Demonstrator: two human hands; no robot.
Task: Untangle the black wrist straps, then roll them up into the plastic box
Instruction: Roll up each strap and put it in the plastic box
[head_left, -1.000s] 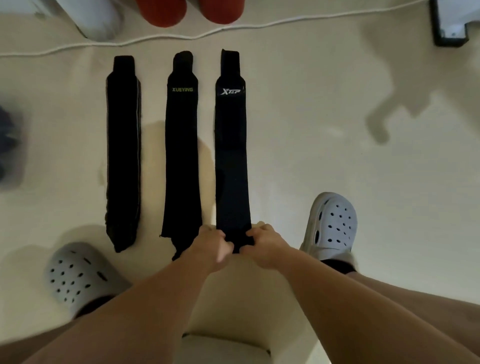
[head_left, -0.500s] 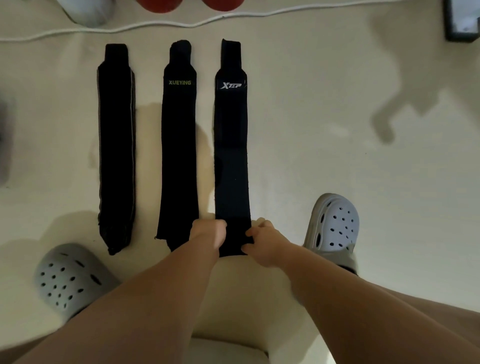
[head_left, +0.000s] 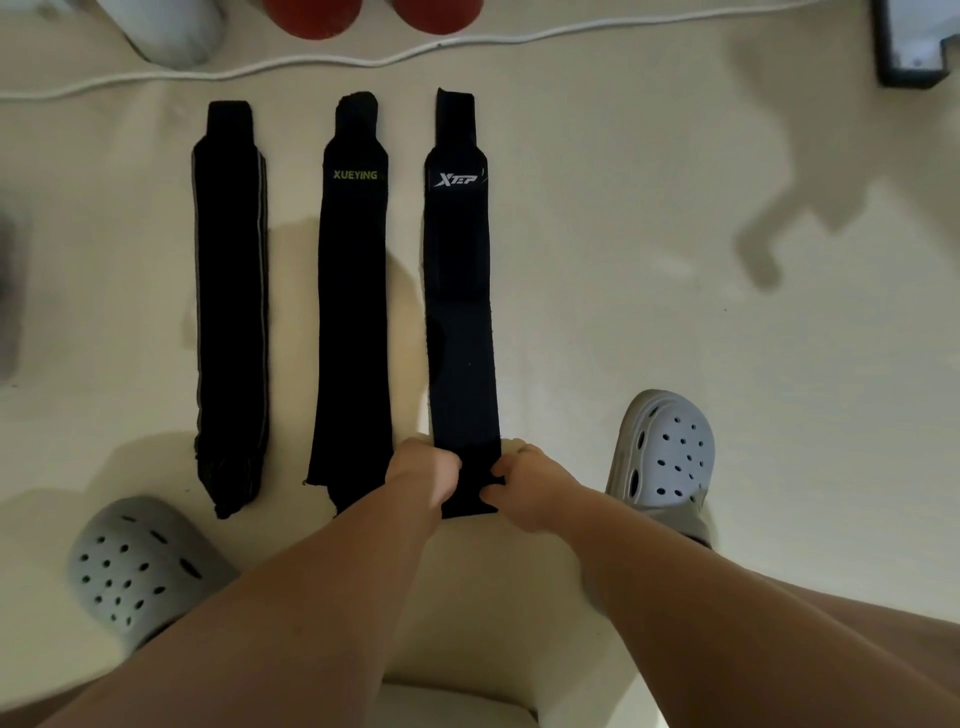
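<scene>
On the floor (head_left: 623, 260), left hand (head_left: 421, 475) and right hand (head_left: 524, 486) seemingly pinch strap (head_left: 460, 312).

Middle strap (head_left: 355, 312): "XUEYING", green-yellow print. Right strap (head_left: 460, 312): "XTEP" logo, white.

The left grip (head_left: 423, 475) and right grip (head_left: 524, 488), bunched knuckle to knuckle over the near end of the XTEP strap (head_left: 460, 312) a second ago, have drawn apart to its two edges (lower centre of the frame), baring that end between them.
</scene>
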